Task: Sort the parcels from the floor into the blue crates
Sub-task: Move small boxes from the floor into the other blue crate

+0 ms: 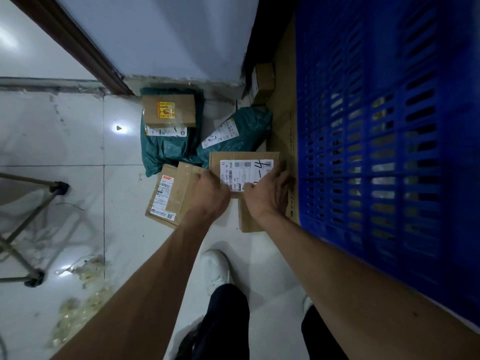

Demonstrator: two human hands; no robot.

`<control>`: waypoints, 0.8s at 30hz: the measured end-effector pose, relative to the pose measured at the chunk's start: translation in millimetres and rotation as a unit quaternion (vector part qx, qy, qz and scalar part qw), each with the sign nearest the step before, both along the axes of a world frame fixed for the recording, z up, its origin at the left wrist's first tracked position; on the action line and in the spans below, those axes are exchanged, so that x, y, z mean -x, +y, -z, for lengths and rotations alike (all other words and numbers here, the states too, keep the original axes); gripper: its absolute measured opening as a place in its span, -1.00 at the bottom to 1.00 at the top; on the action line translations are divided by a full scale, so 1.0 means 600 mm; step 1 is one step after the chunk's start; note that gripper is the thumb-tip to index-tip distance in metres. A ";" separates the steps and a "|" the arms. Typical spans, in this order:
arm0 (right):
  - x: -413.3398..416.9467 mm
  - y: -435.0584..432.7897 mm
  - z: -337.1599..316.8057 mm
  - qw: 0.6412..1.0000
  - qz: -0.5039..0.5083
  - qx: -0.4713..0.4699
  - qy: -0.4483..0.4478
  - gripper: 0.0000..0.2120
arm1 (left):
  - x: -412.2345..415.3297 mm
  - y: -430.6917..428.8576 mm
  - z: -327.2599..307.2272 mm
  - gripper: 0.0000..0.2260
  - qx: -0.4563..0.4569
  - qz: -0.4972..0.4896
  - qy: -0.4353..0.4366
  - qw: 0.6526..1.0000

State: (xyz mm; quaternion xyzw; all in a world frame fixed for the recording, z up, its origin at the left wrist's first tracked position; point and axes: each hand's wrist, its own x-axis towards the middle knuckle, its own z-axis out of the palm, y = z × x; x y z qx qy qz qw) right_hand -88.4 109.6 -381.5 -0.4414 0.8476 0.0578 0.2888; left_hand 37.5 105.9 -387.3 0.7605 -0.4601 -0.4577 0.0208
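White tiled floor [65,141] meets a wall corner, and a blue slatted crate [376,152] fills the right side. Pale shapes behind its slots suggest some parcels are already inside. Still on the floor are two green poly mailers [166,149] [249,126] and three cardboard boxes [168,110] [168,196] [262,84], so much sorting seems left. The labelled box marked "4" [246,168] lies beside the crate, label up, long axis running toward it. The left hand [210,193] curls round its left edge, and the right hand [267,193] clamps its right edge, thumb on the label.

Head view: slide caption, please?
Left hand and right hand hold a labelled cardboard box beside the blue crate.
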 end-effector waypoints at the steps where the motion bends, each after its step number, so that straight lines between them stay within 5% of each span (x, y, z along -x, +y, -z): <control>1: -0.004 -0.004 -0.030 1.000 -0.008 0.013 0.000 -0.11 | -0.001 -0.005 -0.026 -0.70 0.013 -0.008 -0.005 1.000; 12: -0.043 -0.049 -0.386 0.982 -0.097 0.150 -0.058 -0.22 | -0.051 -0.072 -0.394 -0.70 0.112 -0.122 -0.088 0.982; 24: 0.045 -0.044 -0.749 0.935 0.007 0.306 -0.178 -0.27 | 0.016 -0.129 -0.761 -0.62 0.278 -0.177 -0.064 0.942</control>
